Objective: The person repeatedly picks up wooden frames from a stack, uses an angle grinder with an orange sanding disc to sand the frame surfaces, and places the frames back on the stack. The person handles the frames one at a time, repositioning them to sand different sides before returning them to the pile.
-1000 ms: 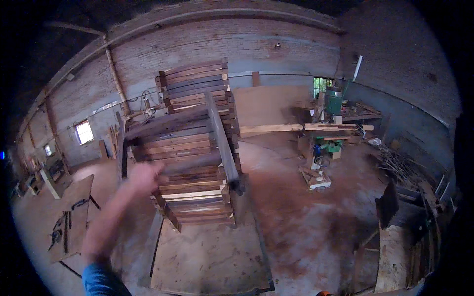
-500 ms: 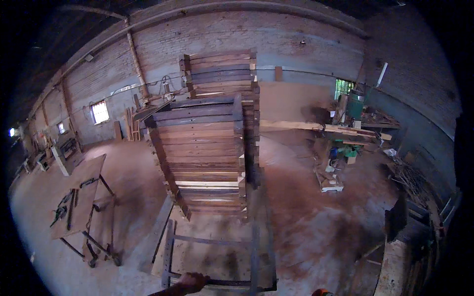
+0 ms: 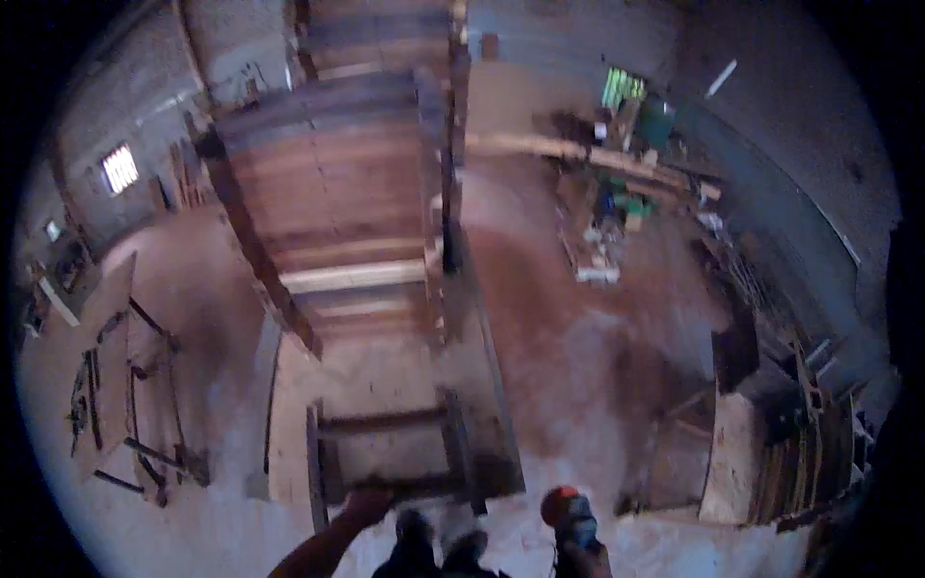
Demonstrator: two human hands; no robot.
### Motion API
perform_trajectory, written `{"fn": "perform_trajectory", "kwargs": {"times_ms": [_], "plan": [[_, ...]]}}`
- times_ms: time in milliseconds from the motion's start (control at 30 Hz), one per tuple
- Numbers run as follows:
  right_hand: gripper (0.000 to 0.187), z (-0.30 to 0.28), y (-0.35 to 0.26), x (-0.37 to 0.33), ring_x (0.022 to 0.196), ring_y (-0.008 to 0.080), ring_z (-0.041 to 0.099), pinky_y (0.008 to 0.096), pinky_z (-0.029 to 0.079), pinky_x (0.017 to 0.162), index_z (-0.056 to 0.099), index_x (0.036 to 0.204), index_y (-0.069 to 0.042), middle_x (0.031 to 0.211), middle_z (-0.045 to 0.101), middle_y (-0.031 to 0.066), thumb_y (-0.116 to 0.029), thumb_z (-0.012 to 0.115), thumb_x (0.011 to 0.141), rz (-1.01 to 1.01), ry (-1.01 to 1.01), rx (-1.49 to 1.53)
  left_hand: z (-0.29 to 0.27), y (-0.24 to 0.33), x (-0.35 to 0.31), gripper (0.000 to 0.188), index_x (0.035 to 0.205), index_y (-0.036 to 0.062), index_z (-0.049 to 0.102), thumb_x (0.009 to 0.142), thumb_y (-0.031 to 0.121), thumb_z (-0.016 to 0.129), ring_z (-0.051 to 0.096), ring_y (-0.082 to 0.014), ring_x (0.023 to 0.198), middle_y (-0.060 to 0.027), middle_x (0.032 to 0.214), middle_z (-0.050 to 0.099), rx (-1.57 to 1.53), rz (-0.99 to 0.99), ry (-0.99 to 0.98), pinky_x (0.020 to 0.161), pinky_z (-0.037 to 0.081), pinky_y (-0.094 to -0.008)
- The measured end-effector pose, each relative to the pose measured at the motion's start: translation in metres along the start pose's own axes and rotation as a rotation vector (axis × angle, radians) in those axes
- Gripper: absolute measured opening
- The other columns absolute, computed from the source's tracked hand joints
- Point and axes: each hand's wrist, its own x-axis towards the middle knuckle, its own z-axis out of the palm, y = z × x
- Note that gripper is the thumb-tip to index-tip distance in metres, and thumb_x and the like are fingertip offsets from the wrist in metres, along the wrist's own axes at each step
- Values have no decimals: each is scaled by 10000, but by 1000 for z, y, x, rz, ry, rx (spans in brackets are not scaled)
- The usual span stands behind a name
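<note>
My left hand (image 3: 371, 505) is closed on the near rail of a dark wooden frame (image 3: 385, 421), which rests on a plywood sheet (image 3: 356, 371). At the lower right my right hand (image 3: 584, 561) grips a teal-and-dark power tool with a round orange head, apparently an angle grinder (image 3: 570, 515); motion blur hides its details. The tool is held to the right of the frame, apart from it. Just beyond the frame rises a tall stack of similar wooden frames (image 3: 337, 193), reddish-brown with a few pale rails. My feet (image 3: 416, 530) show between my hands.
A second stack (image 3: 376, 39) stands behind the first. To the left is a low metal-legged table (image 3: 135, 337) with tools on it. A green machine with a long timber (image 3: 588, 154) stands at the far right. Nearer on the right, boards (image 3: 771, 472) are piled.
The view has tipped down and turned right, so the stacks sit higher and farther left. My right hand and the tool have come into view. My left hand still holds the frame's rail.
</note>
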Motion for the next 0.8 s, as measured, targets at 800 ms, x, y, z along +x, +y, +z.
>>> {"fn": "perform_trajectory", "kwargs": {"times_ms": [800], "plan": [[547,102,-31,9,876,245,681,368,529,792,606,1084,51,943,706,162,-351,779,754,111,-68,-463,6,27,-34,330,1129,76,605,810,131,669,535,-374,1101,-145,1152,594,-207,-103,344,910,442,-497]]}}
